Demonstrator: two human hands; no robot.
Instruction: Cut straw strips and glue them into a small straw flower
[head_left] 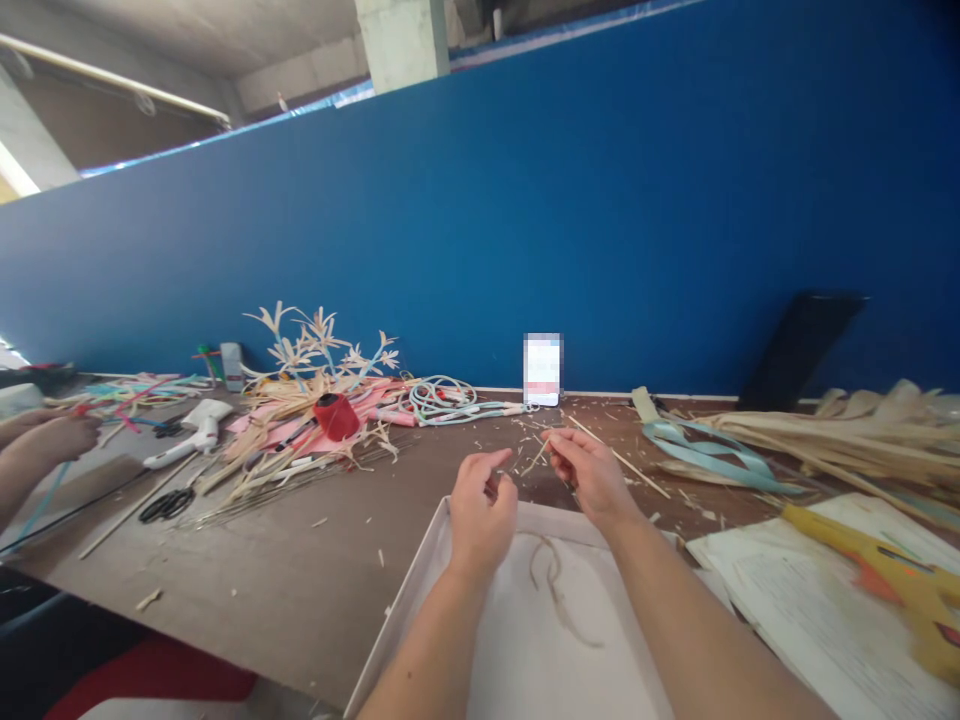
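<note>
My left hand (482, 500) and my right hand (590, 472) are raised side by side above the far edge of a shallow white tray (420, 610). Both pinch with thumb and forefinger. The right hand pinches a thin pale straw strip (537, 456) that points left toward the left hand. What the left fingertips hold is too small to make out. A curled strip of dried fibre (553, 585) lies inside the tray below my wrists.
A brown table (300, 560) carries straw flowers (315, 345), a red spool (337, 416), a white glue gun (187, 438), black scissors (166, 505), coiled cord (442, 398) and a yellow glue gun (892, 580) on papers. Dried leaves (825, 435) lie right. Another person's hand (52, 435) is at the left.
</note>
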